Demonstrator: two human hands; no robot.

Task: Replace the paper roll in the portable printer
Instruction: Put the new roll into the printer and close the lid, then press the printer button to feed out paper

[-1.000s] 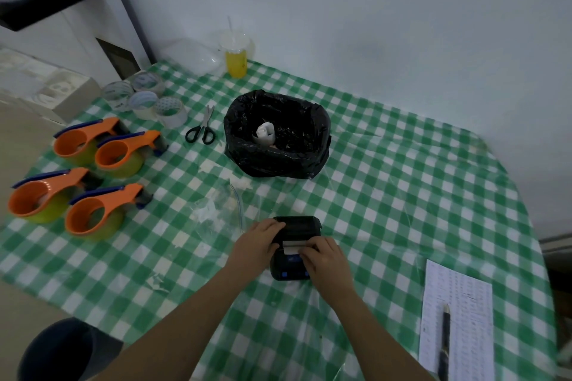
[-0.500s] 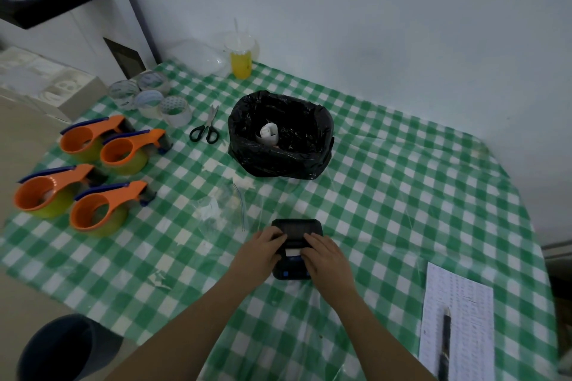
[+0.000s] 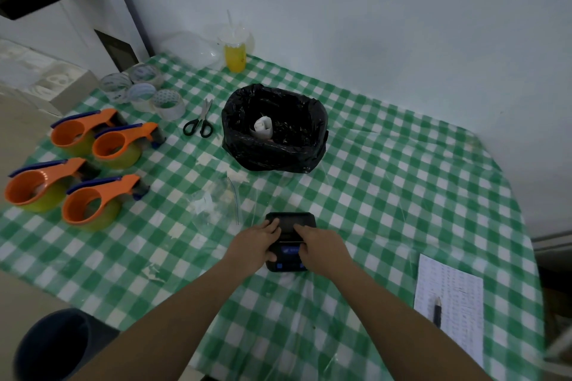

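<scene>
A small black portable printer (image 3: 290, 221) lies flat on the green checked tablecloth, its lid down and blue buttons toward me. My left hand (image 3: 253, 244) grips its left side, fingers resting on the lid. My right hand (image 3: 322, 246) holds the right side, fingertips pressing on the lid's top. Between the hands a thin white paper edge shows at the slot. A used white paper roll (image 3: 263, 127) sits inside the black-lined bin (image 3: 241, 139) beyond the printer.
Several orange tape dispensers (image 3: 93, 201) and clear tape rolls (image 3: 167, 103) fill the left side. Scissors (image 3: 198, 125) lie left of the bin. A clear plastic bag (image 3: 213, 201) lies left of the printer. A printed sheet (image 3: 448, 288) with a pen (image 3: 437, 314) rests at right.
The white paper strip showing on the printer's top has shrunk to a thin line as the lid came down. Both hands shifted onto the lid and sides.
</scene>
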